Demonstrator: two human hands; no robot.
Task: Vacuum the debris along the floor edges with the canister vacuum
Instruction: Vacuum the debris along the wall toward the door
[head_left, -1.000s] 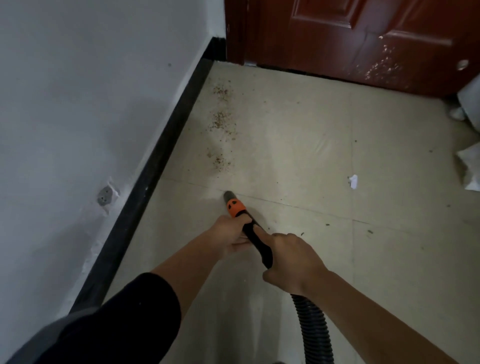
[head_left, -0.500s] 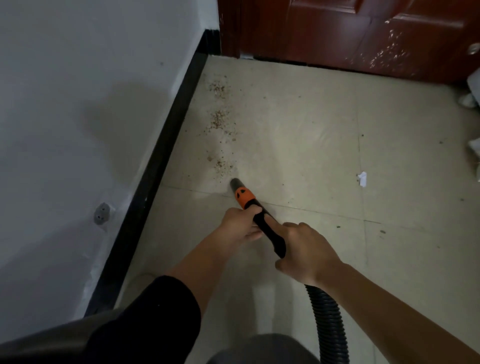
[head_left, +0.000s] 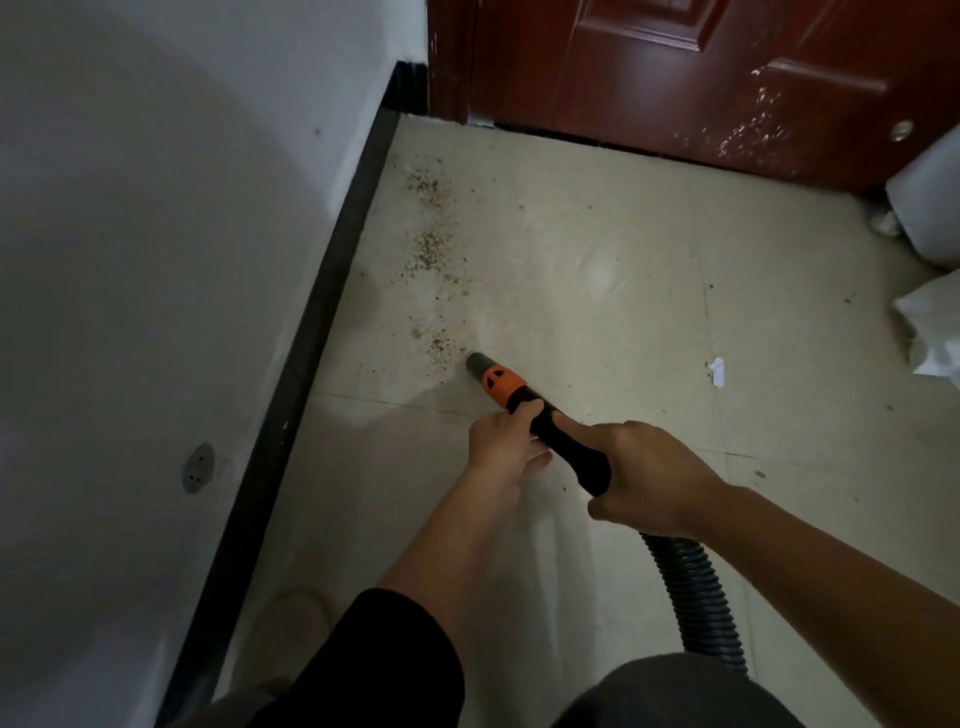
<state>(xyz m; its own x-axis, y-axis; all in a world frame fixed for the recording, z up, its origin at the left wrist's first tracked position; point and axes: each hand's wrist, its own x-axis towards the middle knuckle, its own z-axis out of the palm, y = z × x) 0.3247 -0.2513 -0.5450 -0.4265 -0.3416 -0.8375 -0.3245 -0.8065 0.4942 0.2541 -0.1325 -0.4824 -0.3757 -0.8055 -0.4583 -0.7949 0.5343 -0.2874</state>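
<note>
Two hands (head_left: 506, 441) (head_left: 649, 475), one nozzle (head_left: 498, 383), three debris patches (head_left: 430, 250).

Left hand (head_left: 501, 441) and right hand (head_left: 649, 478) grip the black handle (head_left: 571, 447), the left hand next to the orange collar (head_left: 501, 384). The nozzle (head_left: 475, 362) lies just beside the nearest crumbs (head_left: 439, 348), scattered on the floor (head_left: 597, 322) near the black baseboard (head_left: 311, 338). The ribbed hose (head_left: 691, 587) trails behind.

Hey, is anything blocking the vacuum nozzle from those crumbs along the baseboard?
Nothing visible does. The vacuum wand has its tip right at the nearest debris patch, and only bare floor separates the farther patches running beside the baseboard toward the door.
</note>
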